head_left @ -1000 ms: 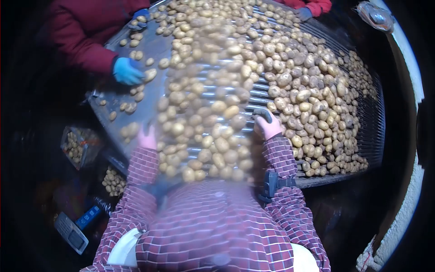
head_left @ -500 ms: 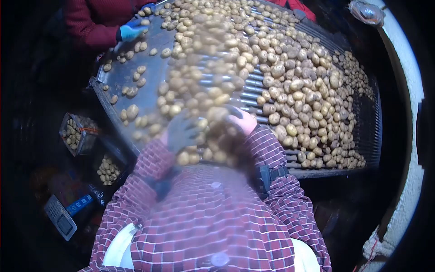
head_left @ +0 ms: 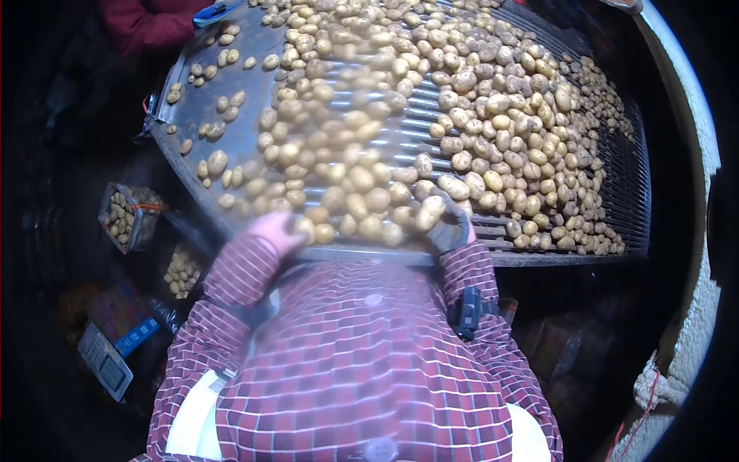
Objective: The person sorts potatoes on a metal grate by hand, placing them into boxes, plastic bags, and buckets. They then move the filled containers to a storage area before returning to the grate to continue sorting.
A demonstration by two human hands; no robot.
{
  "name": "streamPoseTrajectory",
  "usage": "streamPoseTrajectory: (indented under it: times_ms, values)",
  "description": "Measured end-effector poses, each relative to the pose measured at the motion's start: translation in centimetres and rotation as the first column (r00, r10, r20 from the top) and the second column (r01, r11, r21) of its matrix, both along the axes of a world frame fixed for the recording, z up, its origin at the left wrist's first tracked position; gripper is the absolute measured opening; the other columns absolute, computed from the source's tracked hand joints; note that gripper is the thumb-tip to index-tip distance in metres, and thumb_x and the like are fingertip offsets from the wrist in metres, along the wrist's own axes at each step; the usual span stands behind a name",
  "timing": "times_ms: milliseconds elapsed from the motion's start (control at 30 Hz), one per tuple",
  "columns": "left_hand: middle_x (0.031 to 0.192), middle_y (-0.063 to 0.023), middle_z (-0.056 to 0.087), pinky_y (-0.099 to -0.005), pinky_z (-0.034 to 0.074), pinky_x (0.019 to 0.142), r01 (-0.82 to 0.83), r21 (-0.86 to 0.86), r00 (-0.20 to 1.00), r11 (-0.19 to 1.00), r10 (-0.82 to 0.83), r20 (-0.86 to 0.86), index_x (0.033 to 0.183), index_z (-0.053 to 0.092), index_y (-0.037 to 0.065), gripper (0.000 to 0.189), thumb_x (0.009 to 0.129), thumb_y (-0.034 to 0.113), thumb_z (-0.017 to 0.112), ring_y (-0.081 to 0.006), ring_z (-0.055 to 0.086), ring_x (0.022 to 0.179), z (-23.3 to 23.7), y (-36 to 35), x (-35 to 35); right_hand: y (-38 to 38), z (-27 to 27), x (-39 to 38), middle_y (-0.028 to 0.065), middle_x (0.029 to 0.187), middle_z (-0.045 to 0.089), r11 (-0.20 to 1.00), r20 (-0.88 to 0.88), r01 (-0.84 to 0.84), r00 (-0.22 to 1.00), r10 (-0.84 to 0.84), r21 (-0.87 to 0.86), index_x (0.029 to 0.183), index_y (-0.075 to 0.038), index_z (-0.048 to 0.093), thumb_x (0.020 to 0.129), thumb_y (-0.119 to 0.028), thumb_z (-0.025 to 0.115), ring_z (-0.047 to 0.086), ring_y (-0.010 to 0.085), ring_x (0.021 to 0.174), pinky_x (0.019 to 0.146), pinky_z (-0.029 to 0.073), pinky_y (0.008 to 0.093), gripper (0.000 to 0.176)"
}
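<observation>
Near the front edge of the sorting table, my right hand (head_left: 453, 229) in a dark glove is curled around a potato (head_left: 430, 213). Another pale oval potato (head_left: 453, 187) lies just beyond it. On the left, my left hand (head_left: 279, 232) is low at the table's edge, beside a potato (head_left: 305, 229). Its fingers are hidden and smeared by motion, so I cannot make out a grip. Between both hands, several potatoes (head_left: 356, 206) lie over the metal rollers (head_left: 412, 138), some of them blurred.
A large heap of potatoes (head_left: 531, 154) covers the right side. At left, a flat metal plate (head_left: 196, 138) carries scattered potatoes. Below stand a bag of potatoes (head_left: 121, 219) and a scale-like device (head_left: 105, 360). A co-worker's sleeve (head_left: 150, 27) shows at the far left.
My hands have moved apart: the left went left and toward me, the right went right and now has a potato. The co-worker's gloved hand has shifted up toward the frame's top.
</observation>
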State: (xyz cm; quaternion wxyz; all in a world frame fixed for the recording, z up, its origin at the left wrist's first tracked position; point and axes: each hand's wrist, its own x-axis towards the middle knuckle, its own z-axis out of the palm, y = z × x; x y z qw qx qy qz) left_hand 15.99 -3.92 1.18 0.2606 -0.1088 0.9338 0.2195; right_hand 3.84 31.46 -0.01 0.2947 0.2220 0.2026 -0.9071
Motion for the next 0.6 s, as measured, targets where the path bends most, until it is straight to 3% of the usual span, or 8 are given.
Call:
streamPoseTrajectory:
  times_ms: [100, 133, 167, 267, 367, 467, 533, 600]
  values:
    - [0.105, -0.0214, 0.065, -0.0458, 0.048, 0.087, -0.024, -0.054, 0.986, 0.998, 0.033, 0.165, 0.109, 0.058, 0.003, 0.064, 0.072, 0.054, 0.069, -0.0375, 0.062, 0.100, 0.7, 3.1, -2.1, 0.6, -0.5, 1.2, 0.0188, 0.132, 0.048, 0.694, -0.481, -0.017, 0.708, 0.516, 0.720, 0.136, -0.001, 0.041, 0.087, -0.007, 0.049, 0.047, 0.0321, 0.124, 0.104, 0.042, 0.0452, 0.049]
    - [0.104, -0.0221, 0.065, -0.0453, 0.048, 0.087, -0.067, -0.020, 0.991, 0.998, 0.069, 0.111, 0.112, 0.058, 0.003, 0.065, 0.070, 0.051, 0.073, -0.0377, 0.062, 0.101, 0.9, 3.1, -2.5, 1.3, -0.8, 1.1, 0.0177, 0.130, 0.049, 0.647, -0.485, 0.011, 0.671, 0.560, 0.762, 0.137, -0.002, 0.041, 0.086, -0.007, 0.050, 0.049, 0.0310, 0.121, 0.102, 0.043, 0.0438, 0.052]
    - [0.104, -0.0219, 0.065, -0.0451, 0.048, 0.087, -0.127, 0.024, 0.991, 0.992, 0.126, 0.041, 0.114, 0.058, 0.004, 0.064, 0.070, 0.048, 0.074, -0.0377, 0.062, 0.100, 1.7, 3.2, -2.8, 1.9, -0.9, 1.1, 0.0166, 0.129, 0.050, 0.598, -0.484, 0.043, 0.635, 0.603, 0.801, 0.138, -0.003, 0.040, 0.085, -0.006, 0.051, 0.051, 0.0300, 0.118, 0.101, 0.045, 0.0423, 0.054]
    - [0.114, -0.0207, 0.060, -0.0444, 0.046, 0.093, -0.212, 0.057, 0.900, 0.976, 0.218, -0.377, 0.122, 0.055, 0.008, 0.062, 0.071, 0.033, 0.078, -0.0375, 0.057, 0.107, -2.3, 1.1, -2.2, 0.7, 3.1, 1.4, 0.0151, 0.127, 0.052, 0.938, -0.207, -0.142, 0.955, 0.214, 0.315, 0.141, -0.004, 0.036, 0.083, -0.012, 0.061, 0.057, 0.0288, 0.109, 0.095, 0.048, 0.0385, 0.063]
    - [0.119, -0.0194, 0.056, -0.0436, 0.044, 0.096, -0.389, 0.061, 0.812, 0.919, 0.374, -0.449, 0.127, 0.052, 0.006, 0.066, 0.070, 0.024, 0.079, -0.0368, 0.054, 0.112, -2.4, 0.9, -2.8, 0.5, 1.9, 1.3, 0.0212, 0.133, 0.046, 0.408, -0.145, -0.100, 0.837, 0.527, 0.907, 0.146, -0.005, 0.029, 0.078, -0.016, 0.067, 0.049, 0.0335, 0.122, 0.099, 0.046, 0.0406, 0.078]
    - [0.116, -0.0164, 0.059, -0.0396, 0.046, 0.095, -0.327, 0.181, 0.751, 0.928, 0.371, -0.547, 0.128, 0.052, 0.005, 0.062, 0.072, 0.014, 0.077, -0.0307, 0.058, 0.107, -1.9, 1.8, -3.5, -3.6, 2.5, 1.8, 0.0259, 0.142, 0.034, -0.251, 0.137, 0.137, 0.551, 0.823, 0.958, 0.144, -0.005, 0.031, 0.076, -0.018, 0.070, 0.037, 0.0372, 0.133, 0.110, 0.037, 0.0401, 0.080]
    - [0.106, -0.0121, 0.064, -0.0355, 0.049, 0.089, -0.222, 0.403, 0.799, 0.888, 0.403, -0.447, 0.123, 0.057, 0.006, 0.054, 0.072, 0.011, 0.075, -0.0236, 0.062, 0.098, -2.9, 3.4, -4.2, -6.8, 2.4, 0.8, 0.0252, 0.145, 0.034, -0.317, 0.217, 0.114, 0.513, 0.831, 0.942, 0.147, -0.008, 0.030, 0.078, -0.019, 0.068, 0.038, 0.0391, 0.132, 0.109, 0.037, 0.0408, 0.079]
    - [0.095, -0.0082, 0.066, -0.0318, 0.050, 0.084, -0.174, 0.483, 0.828, 0.858, 0.393, -0.400, 0.120, 0.060, 0.008, 0.048, 0.074, 0.009, 0.074, -0.0187, 0.063, 0.088, -2.3, 6.4, -4.9, -6.2, 2.3, 0.1, 0.0216, 0.142, 0.038, -0.165, 0.090, 0.166, 0.386, 0.918, 0.972, 0.142, -0.010, 0.038, 0.079, -0.020, 0.067, 0.040, 0.0388, 0.130, 0.108, 0.037, 0.0424, 0.071]
